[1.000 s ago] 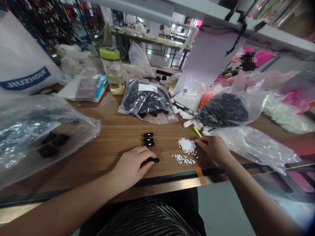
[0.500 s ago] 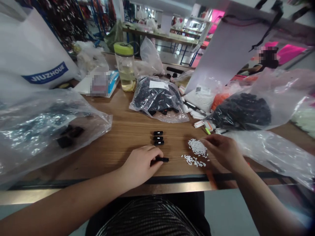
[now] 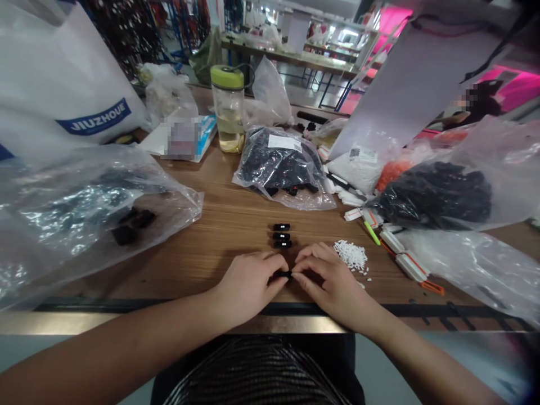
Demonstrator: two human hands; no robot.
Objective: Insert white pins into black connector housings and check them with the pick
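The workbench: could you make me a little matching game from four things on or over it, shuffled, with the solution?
1. Left hand
2. Small white pieces
3. Three black pieces
4. Bottle

A. Has a yellow-green lid
B. Lined up one behind another
C. Pinches a slim dark part
D. Heaped loosely near the right hand

Pairs: 1-C, 2-D, 3-B, 4-A

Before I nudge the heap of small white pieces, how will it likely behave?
The heap of white pieces would probably spread rather than slide as one, since they lie loose, with strays near its edge. Each is likely light, being tiny beside the right hand. Their short, rod-like shapes suggest some may roll.
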